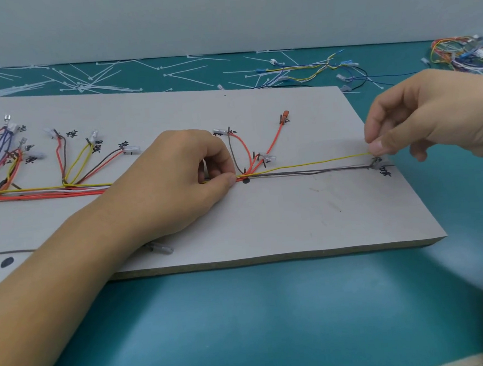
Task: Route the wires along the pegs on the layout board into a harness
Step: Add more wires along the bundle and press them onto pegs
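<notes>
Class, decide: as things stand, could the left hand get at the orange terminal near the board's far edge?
Probably yes: nothing blocks the way from the left hand to the orange terminal, but it pinches the wire bundle and would have to let go.

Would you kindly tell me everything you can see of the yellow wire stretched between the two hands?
The yellow wire is a thin single strand with what looks like plastic insulation. It runs nearly straight and taut, rising slightly to the right, just above the grey wires lying on the layout board. The left hand pinches it beside the red wires; the right hand pinches its far end near the board's right edge. Any terminal is hidden.
</notes>
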